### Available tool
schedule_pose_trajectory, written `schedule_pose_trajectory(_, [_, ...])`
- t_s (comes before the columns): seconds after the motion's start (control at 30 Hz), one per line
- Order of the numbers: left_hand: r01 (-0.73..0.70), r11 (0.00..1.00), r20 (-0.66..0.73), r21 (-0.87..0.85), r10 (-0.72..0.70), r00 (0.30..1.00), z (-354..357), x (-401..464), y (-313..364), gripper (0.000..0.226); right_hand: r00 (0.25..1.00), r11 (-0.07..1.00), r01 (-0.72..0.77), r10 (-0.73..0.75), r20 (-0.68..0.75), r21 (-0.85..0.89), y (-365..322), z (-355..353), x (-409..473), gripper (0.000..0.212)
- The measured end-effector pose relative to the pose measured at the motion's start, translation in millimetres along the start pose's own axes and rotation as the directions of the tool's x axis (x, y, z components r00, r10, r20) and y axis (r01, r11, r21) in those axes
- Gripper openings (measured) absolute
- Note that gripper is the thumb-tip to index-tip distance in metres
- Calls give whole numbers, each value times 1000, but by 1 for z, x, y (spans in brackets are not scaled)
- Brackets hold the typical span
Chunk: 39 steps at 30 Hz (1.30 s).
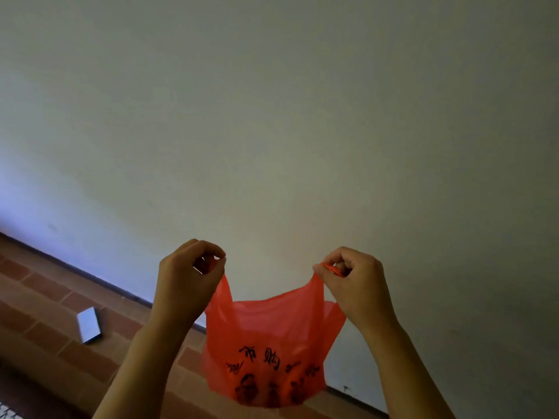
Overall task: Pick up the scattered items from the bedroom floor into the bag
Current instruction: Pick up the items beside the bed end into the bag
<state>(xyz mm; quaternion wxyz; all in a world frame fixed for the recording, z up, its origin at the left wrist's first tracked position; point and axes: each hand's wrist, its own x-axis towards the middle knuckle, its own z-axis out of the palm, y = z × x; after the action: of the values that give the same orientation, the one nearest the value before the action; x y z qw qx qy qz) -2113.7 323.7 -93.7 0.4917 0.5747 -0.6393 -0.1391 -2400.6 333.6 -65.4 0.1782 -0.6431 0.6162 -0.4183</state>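
A red plastic bag [266, 352] hangs in the lower middle of the frame, held up in the air in front of a pale wall [302, 116] that fills most of the view. The bag is thin and translucent, of the vest-handle kind, with black printed characters and dark figures across its lower half. Its mouth sags in a curve between the two handles.

The left hand [189, 276], left of centre, is curled into a loose fist, with fingertips and thumb pinching the bag's left handle at its top. The right hand [354, 276], right of centre, is curled the same way and pinches the right handle, a scrap of red plastic showing between thumb and forefinger. The two hands are at about the same height and apart, so the bag is stretched between them. Both bare forearms rise from the bottom edge of the frame.

In the lower left of the frame lies the floor [45, 297], laid in reddish-brown brick-like tiles, meeting the wall along a dark skirting line that runs diagonally down to the right. On the floor, left of the left forearm, lies a small flat rectangular box [89, 325] with a pale top and dark sides, well apart from the bag. At the bottom left corner a patterned white edge shows, too little to identify.
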Motion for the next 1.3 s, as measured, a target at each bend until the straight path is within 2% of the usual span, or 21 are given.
schedule_pose_trajectory(0.07, [-3,1000,13,8,2,1000,3,14,-6,25,999,1000,-1,0,34,9,-2,9,10,24])
schedule_pose_trajectory(0.3, [62,996,-79,58,-58,995,-5,61,-41,25,986,999,36,-41,164,35,-7,68,80,21])
schedule_pose_trajectory(0.53, [209,971,-319,118,-162,934,-31,91,-65,25,932,984,151,-175,319,98,-32,120,161,21])
schedule_pose_trajectory(0.7, [302,942,-495,145,-195,847,-48,100,-67,24,860,950,261,-309,407,170,-55,154,199,22])
schedule_pose_trajectory(0.8, [362,918,-565,163,-214,797,-48,89,-67,26,774,908,334,-417,477,252,-62,174,204,22])
schedule_pose_trajectory(0.97, [473,857,-654,206,-239,718,-58,59,-61,27,645,854,352,-518,561,383,-74,209,205,19])
schedule_pose_trajectory(1.2, [572,789,-757,223,-230,612,-92,53,-69,26,571,831,335,-553,606,443,-89,253,211,21])
schedule_pose_trajectory(1.3, [586,779,-751,222,-247,613,-95,61,-85,26,568,841,334,-539,622,425,-92,273,213,22])
